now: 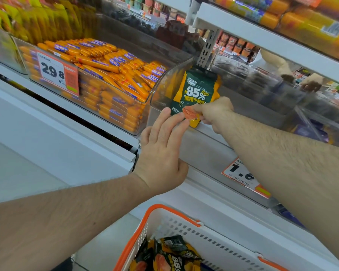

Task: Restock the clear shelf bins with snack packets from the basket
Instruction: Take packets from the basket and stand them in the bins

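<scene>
I see one snack packet (197,92) standing upright inside a clear shelf bin (164,89) – it is dark green and yellow, with a big white "85%" on the front. Its bottom edge sits near the bin's front wall. Down low, the white basket (184,227) with an orange rim holds more of the same packets (170,257), lying in a jumbled pile.

Open clear bin (243,106), shelf (262,34) overhead
</scene>
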`<action>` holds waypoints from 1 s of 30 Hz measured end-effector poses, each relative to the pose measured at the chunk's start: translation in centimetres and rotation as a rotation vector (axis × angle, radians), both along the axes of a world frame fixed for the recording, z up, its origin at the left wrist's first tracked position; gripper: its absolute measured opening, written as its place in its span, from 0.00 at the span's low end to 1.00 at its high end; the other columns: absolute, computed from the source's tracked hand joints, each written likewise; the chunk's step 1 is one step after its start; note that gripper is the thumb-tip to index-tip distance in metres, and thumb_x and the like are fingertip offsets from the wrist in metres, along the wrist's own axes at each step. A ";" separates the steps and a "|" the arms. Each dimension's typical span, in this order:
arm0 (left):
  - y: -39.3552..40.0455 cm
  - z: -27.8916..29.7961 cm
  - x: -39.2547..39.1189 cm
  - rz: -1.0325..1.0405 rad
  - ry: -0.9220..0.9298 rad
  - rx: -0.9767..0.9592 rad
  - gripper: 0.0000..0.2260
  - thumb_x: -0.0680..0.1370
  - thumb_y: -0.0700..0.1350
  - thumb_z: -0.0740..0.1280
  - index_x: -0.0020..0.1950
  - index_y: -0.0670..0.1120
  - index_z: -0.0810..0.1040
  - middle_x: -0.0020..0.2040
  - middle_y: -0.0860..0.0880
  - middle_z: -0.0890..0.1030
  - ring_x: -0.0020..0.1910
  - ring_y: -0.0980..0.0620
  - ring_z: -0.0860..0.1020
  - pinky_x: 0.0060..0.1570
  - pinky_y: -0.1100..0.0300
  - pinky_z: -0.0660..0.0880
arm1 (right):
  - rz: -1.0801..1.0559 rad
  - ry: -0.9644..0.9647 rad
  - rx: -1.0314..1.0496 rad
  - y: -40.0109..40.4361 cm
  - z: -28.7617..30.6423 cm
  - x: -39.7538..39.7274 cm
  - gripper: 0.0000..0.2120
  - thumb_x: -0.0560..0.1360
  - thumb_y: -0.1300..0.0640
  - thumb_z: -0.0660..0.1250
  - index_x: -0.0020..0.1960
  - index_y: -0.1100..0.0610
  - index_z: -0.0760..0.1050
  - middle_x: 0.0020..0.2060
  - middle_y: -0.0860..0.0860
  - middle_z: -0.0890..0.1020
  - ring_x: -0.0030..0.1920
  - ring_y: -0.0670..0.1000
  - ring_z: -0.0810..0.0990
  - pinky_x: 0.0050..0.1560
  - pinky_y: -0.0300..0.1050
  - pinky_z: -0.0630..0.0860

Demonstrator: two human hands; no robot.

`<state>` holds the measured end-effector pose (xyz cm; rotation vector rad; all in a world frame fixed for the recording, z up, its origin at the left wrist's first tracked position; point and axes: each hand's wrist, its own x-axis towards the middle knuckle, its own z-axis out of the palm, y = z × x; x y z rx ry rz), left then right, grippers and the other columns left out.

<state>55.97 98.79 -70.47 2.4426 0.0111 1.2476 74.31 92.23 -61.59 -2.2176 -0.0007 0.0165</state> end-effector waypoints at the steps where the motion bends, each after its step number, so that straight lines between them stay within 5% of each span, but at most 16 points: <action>1: 0.0 0.0 0.0 -0.001 0.003 0.001 0.35 0.64 0.43 0.64 0.72 0.44 0.62 0.73 0.47 0.62 0.76 0.43 0.56 0.62 0.51 0.60 | -0.010 0.022 0.036 0.0 0.0 -0.1 0.25 0.60 0.50 0.83 0.49 0.60 0.77 0.41 0.54 0.84 0.41 0.52 0.84 0.46 0.50 0.83; 8: 0.0 0.0 0.0 0.001 0.026 0.005 0.33 0.66 0.45 0.60 0.72 0.44 0.62 0.73 0.47 0.62 0.77 0.43 0.55 0.64 0.49 0.60 | -0.054 0.111 0.234 -0.2 -0.2 -0.1 0.17 0.66 0.60 0.80 0.51 0.63 0.79 0.37 0.54 0.84 0.37 0.49 0.84 0.43 0.45 0.83; 23: -0.1 0.7 -0.7 0.016 0.062 0.061 0.36 0.63 0.44 0.63 0.71 0.44 0.63 0.74 0.46 0.61 0.76 0.42 0.57 0.65 0.49 0.58 | 0.062 0.099 0.021 -0.7 1.3 -1.9 0.13 0.68 0.61 0.78 0.44 0.60 0.74 0.38 0.53 0.79 0.42 0.52 0.83 0.46 0.47 0.83; 27: -1.8 1.3 -2.1 -0.135 -0.010 0.167 0.34 0.62 0.42 0.64 0.69 0.42 0.66 0.72 0.43 0.64 0.75 0.41 0.62 0.67 0.47 0.59 | 0.114 0.010 -0.167 -2.2 3.2 -4.4 0.09 0.69 0.62 0.75 0.37 0.61 0.75 0.35 0.56 0.81 0.38 0.55 0.82 0.46 0.50 0.83; 30: -3.7 0.0 -3.3 -0.270 0.146 0.089 0.32 0.63 0.43 0.64 0.67 0.43 0.67 0.68 0.44 0.68 0.70 0.43 0.66 0.65 0.49 0.61 | 0.142 -0.302 -0.349 -3.9 4.2 -7.2 0.01 0.69 0.59 0.67 0.39 0.56 0.76 0.38 0.52 0.81 0.40 0.55 0.78 0.36 0.44 0.75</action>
